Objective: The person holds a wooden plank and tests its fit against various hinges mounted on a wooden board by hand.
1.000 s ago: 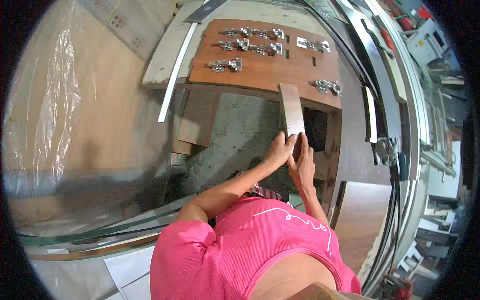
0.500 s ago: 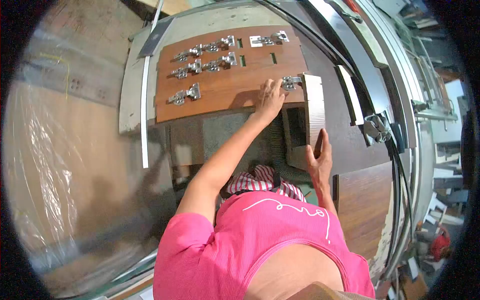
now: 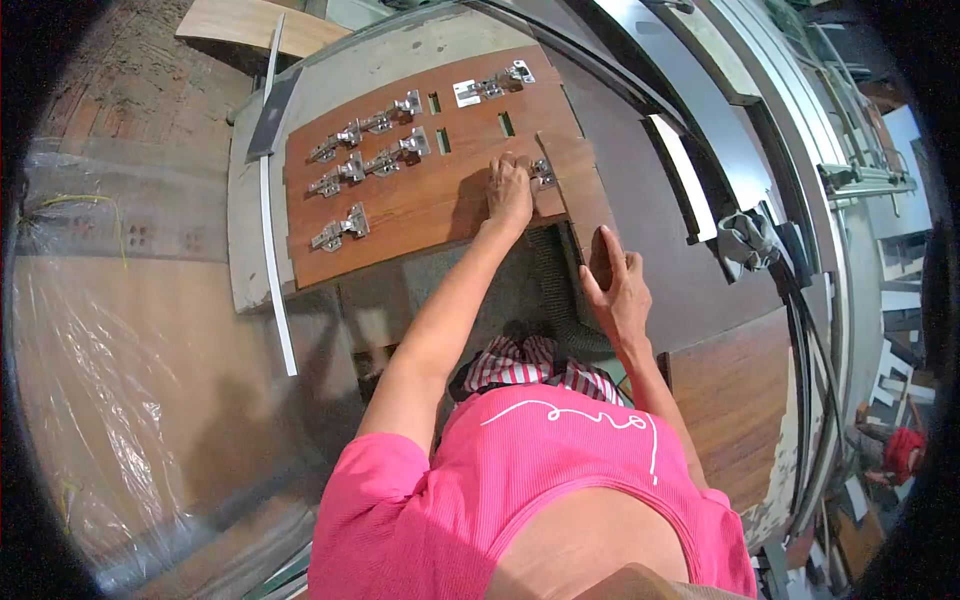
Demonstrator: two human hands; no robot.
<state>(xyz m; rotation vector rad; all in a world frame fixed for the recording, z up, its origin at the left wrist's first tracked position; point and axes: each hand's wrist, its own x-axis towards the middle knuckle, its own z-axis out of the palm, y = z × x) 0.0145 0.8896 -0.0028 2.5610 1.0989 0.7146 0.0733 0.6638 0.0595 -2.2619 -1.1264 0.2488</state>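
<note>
A brown wooden panel (image 3: pixel 400 240) lies flat with several metal hinges on it and small slots cut through it. At its right side, my left hand (image 3: pixel 510 192) has its fingers curled down at a metal hinge (image 3: pixel 542 173), whose arm is partly hidden by them. A narrow brown board (image 3: pixel 578 182) lies along the panel's right end, touching or very near that hinge. My right hand (image 3: pixel 618 295) grips the near end of this board between thumb and fingers. Another hinge on a white plate (image 3: pixel 492 85) sits at the panel's far right.
A white strip (image 3: pixel 272 240) and a dark plate (image 3: pixel 273 115) lie left of the panel. Plastic-wrapped boards (image 3: pixel 110 370) cover the left side. On the right are a brown board (image 3: pixel 730 400), metal rails (image 3: pixel 690 100) and a grey cloth-like bundle (image 3: pixel 748 240).
The narrow board has turned: its pale ribbed face no longer shows, and a brown face does. Both hands stay at the hinge and board, while the whole view has shifted slightly.
</note>
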